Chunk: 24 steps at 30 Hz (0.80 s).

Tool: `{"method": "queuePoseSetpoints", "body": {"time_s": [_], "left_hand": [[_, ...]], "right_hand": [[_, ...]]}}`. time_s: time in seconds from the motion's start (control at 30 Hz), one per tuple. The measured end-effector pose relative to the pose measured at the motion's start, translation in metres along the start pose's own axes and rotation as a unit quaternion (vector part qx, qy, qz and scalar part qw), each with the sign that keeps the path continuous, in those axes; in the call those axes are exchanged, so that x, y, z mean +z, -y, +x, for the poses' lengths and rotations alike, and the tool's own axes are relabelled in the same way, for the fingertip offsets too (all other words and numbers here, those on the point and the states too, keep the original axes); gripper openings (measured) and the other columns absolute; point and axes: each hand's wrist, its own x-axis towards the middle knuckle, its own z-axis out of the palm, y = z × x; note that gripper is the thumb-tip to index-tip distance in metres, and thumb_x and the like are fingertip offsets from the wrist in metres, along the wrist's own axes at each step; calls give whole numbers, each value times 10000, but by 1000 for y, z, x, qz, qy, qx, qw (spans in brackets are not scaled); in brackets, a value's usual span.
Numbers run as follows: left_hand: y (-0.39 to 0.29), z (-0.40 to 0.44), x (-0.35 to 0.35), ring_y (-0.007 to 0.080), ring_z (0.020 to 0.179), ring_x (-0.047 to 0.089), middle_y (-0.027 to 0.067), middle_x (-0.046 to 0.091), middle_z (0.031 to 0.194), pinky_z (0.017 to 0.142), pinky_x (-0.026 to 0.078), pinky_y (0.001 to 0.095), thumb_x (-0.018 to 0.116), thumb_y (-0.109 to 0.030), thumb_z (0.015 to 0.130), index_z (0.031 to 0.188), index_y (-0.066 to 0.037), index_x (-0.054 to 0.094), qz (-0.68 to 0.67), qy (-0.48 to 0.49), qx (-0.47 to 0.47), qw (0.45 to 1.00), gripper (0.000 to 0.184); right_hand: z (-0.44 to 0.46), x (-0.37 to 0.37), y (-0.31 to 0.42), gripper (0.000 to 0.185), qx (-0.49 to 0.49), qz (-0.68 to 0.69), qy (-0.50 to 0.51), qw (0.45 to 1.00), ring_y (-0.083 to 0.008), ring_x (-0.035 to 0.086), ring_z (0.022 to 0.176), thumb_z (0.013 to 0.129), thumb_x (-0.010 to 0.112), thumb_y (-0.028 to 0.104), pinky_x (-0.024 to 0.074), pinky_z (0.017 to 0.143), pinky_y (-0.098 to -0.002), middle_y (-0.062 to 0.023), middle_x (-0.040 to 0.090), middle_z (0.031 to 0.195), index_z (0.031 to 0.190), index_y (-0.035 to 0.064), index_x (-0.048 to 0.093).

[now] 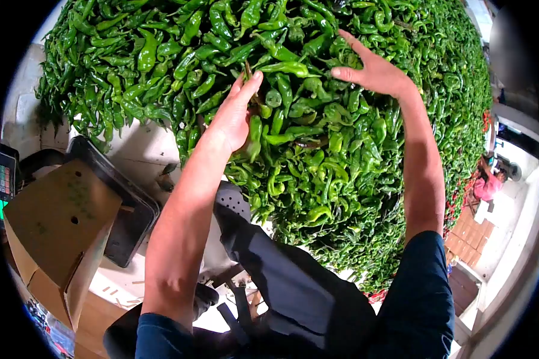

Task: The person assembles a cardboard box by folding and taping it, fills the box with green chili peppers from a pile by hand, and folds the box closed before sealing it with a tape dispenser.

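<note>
One brown stalk (248,69) was pinched by the left hand (235,116) at the green pepper heap (335,140) (uncountable). The right hand (378,73) was spread at the heap's surface, contact unclear. Left of the heap, one cardboard box (60,197) and one black tray (132,227) were noted.

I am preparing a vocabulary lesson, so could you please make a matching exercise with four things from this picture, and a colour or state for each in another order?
1. Right hand
2. Cardboard box
3. Peppers
4. Tray

A. Black, partly hidden
B. Mostly green, heaped
C. Thumb and forefinger spread apart
D. Brown, with dark spots

Pairs: 1-C, 2-D, 3-B, 4-A
</note>
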Motion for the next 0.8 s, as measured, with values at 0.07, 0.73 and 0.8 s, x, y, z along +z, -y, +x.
{"method": "queuePoseSetpoints", "body": {"time_s": [0.07, 0.73, 0.8], "left_hand": [[10, 11, 1, 258, 1152, 586, 54, 591, 1327, 1020, 473, 483, 651, -541, 934, 1474, -200, 442, 9, 22, 7, 1000, 672], [25, -1, 9, 224, 1032, 642, 60, 669, 1150, 943, 531, 424, 643, -322, 959, 1242, -104, 605, -184, 61, -13, 981, 360], [25, -6, 5, 216, 1030, 640, 52, 665, 1147, 940, 532, 424, 636, -301, 957, 1268, -106, 590, -166, 49, -9, 985, 370]], "right_hand": [[12, 4, -9, 1198, -35, -27, -33, 998, -379, 234, 1505, 745, 664, 796, 243, 1226, -481, -221, 215, 1634, 1611, 149, 148], [-12, 14, 36, 800, -90, -78, 54, 991, -330, 451, 1378, 852, 739, 500, 370, 1153, -416, -164, 432, 1495, 1499, 155, 421], [-14, 19, 43, 856, -79, -81, 59, 992, -353, 428, 1398, 804, 760, 550, 374, 1156, -438, -188, 392, 1528, 1492, 158, 435]]}}
